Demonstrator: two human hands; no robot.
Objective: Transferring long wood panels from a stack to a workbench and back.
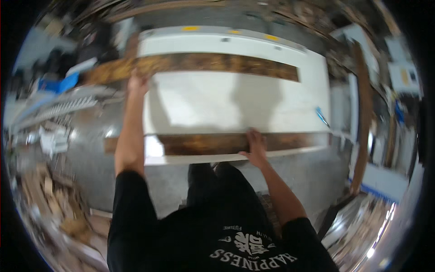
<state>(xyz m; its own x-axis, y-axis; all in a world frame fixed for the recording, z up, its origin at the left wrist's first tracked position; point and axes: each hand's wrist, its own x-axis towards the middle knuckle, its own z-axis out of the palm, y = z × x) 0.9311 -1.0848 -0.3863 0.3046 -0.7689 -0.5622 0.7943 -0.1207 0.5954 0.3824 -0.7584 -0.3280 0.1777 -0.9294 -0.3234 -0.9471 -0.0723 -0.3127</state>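
A grey floor is spread beneath everything, and above it is set a white table, across whose surface soft shadows are cast. At the lower left of the view, the floor is covered by a heap of wood scraps. Along the far part of the table is laid a long far board, patterned in dark and golden brown, its left end carried out past the table's left edge. A similar near board is placed along the near edge, roughly parallel to it; its left part is interrupted by a bright white patch, and whether this is a gap or a glare cannot be told. The two hands are held well apart. The left hand is set on the far board toward its left end; because of blur, whether it is closed around the edge cannot be told. The right hand is laid across the near board, thumb and fingers spread. Near the table's right edge a blue pen is left lying aslant. The far rim is marked by small yellow patches.
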